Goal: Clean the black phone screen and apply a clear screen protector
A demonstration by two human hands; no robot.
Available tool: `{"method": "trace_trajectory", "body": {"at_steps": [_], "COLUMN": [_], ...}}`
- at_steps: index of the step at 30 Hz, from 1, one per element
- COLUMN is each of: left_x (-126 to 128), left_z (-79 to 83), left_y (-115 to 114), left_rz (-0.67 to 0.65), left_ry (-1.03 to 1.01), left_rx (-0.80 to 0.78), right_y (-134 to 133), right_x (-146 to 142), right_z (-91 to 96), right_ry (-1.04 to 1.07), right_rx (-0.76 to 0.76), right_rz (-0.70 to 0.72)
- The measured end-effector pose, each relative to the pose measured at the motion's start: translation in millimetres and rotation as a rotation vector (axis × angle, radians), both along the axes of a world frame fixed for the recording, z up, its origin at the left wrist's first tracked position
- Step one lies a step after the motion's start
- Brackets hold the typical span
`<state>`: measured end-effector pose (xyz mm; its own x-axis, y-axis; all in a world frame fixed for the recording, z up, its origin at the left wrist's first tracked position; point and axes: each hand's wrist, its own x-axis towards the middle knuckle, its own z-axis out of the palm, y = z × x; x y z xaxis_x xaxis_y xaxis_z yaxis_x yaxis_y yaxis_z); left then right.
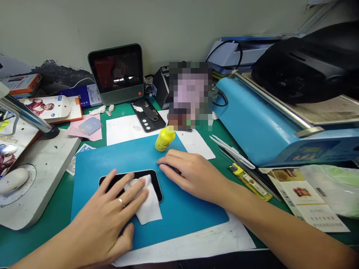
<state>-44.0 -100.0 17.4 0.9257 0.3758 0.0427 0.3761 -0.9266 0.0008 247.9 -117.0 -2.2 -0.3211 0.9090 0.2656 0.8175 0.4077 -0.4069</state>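
Note:
A smartphone (156,181) with a black screen lies face up on the blue mat (182,220). A white wipe (150,207) covers part of its screen and hangs over the near edge. My left hand (105,218), a ring on one finger, rests flat with spread fingers over the phone and wipe. To the right of the phone, my right hand (192,173) lies on the mat with its fingers loosely bent and apart, nothing visible in them. Just beyond its fingertips stands a small yellow bottle (165,140).
A blue machine (241,119) fills the right side. Tweezers (235,153), a yellow blade case (251,183) and a cigarette pack (308,200) lie before it. Behind the mat are a phone case (157,125) and a display (120,71). A white stand base (53,175) is at left.

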Motion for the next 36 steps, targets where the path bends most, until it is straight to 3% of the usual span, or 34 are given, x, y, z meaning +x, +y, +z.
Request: {"method": "trace_trajectory", "body": {"at_steps": [3, 6, 13, 15, 18, 25, 36], "left_x": [18.0, 18.1, -36.5, -42.2, -28.7, 31.6, 23.8], "left_z": [-3.6, -6.3, -4.0, 0.5, 5.9, 4.7, -3.9], "left_y": [4.2, 6.2, -0.9, -1.8, 0.7, 26.5, 34.5], "left_rz": [-0.094, -0.115, 0.007, -0.002, -0.045, -0.198, -0.232], "left_ry": [0.021, -0.003, -0.054, -0.057, -0.085, -0.116, -0.166], "left_rx": [-0.038, -0.047, 0.094, 0.114, 0.108, 0.085, -0.027], "right_y": [0.8, 1.9, 4.0, 4.6, 6.5, 14.0, 25.3], "right_x": [0.7, 1.5, 5.2, 9.3, 18.5, 30.9, 41.5], "right_z": [0.8, 3.9, 6.0, 4.2, 2.7, 4.9, 5.2], "right_ry": [0.024, 0.047, 0.011, -0.007, -0.054, -0.033, -0.005], "right_rx": [0.004, -0.025, -0.118, -0.148, -0.194, -0.278, -0.336], "right_rz": [-0.015, -0.035, -0.100, -0.134, -0.215, -0.408, -0.632]}}
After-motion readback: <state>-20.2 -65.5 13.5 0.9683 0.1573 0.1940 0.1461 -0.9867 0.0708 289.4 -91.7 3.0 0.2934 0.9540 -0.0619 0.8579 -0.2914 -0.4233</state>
